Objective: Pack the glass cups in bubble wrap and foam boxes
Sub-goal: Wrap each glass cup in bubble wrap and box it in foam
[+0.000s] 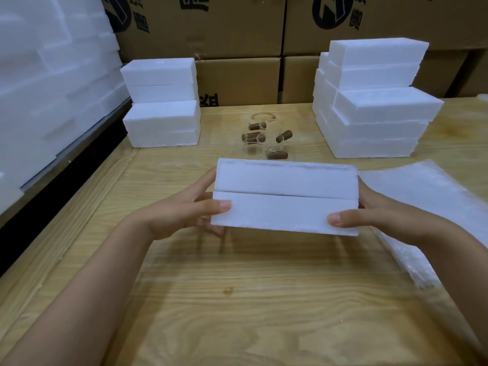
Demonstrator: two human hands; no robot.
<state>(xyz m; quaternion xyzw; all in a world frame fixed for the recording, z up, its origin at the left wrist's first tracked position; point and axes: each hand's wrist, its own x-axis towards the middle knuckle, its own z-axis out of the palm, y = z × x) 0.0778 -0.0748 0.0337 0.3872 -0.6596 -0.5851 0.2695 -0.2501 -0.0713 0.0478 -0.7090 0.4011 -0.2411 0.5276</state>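
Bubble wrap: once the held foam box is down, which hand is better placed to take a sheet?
Probably the right hand: the bubble wrap lies beside it, while the left hand grips the opposite end of the foam box.

Wooden table (237, 299) fills lower frame, pale grain. Small amber spot (228, 290) at lower centre. Ring mark (264, 116) toward far edge. Brown rolls (253, 137) mid-frame. Cardboard boxes (237, 80) stacked across top, black print.

White foam box (286, 196), closed, held aloft; glass cups (254, 150) behind it.
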